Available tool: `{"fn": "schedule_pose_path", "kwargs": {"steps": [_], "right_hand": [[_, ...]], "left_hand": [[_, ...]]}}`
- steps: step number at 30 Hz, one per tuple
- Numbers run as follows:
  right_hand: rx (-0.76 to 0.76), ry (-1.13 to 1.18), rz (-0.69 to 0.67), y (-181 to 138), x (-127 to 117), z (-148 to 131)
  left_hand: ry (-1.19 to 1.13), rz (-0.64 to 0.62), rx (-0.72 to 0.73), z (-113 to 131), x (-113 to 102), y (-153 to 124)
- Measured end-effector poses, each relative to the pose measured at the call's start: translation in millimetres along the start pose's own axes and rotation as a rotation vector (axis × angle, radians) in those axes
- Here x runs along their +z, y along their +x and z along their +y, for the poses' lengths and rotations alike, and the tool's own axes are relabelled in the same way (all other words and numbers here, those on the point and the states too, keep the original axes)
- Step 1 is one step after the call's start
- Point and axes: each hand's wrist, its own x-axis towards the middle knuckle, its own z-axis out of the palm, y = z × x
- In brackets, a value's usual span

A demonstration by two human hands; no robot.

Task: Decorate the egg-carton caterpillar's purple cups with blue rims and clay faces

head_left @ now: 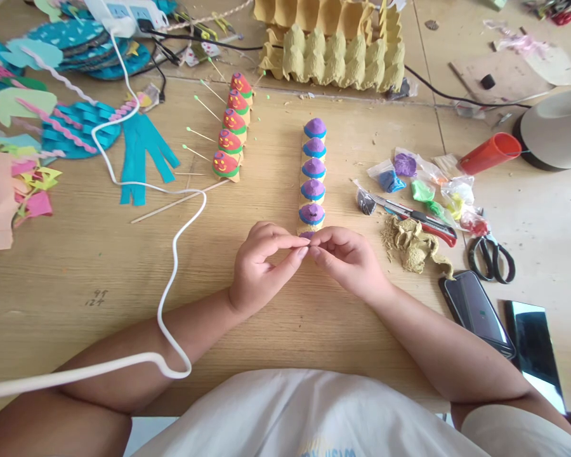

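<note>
My left hand (266,270) and my right hand (349,260) meet fingertip to fingertip, both closed in a pinch. Between them is a tiny dark bit of clay (309,245), mostly covered by the fingers. Just beyond lies a row of egg-carton bumps (313,170) capped with purple and blue clay. Small dark marks show on one near bump (311,214), and the nearest bump is partly hidden behind my fingers. Farther left stands a second row of bumps (233,120) in red and green clay with drawn faces; thin green-tipped sticks poke out of it.
To the right are bagged coloured clays (393,181), a utility knife (433,225), carton scraps (413,247), scissors (491,257) and two phones (478,311). A white cable (174,266) crosses my left arm. Egg cartons (342,57) sit at the back; paper crafts (80,130) lie left.
</note>
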Motion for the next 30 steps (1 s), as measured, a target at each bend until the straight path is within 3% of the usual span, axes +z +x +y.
{"fn": "schedule_pose_path", "kwargs": {"steps": [19,30], "right_hand": [[0.002,0.005,-0.014,0.7,-1.8,0.0],[-0.051,-0.216,0.032,-1.0,-4.0,-1.3]], "left_hand": [[-0.010,-0.037,-0.035,0.0,-0.9,-0.7],[-0.065,-0.038,-0.104,0.2,-0.5,-0.1]]}}
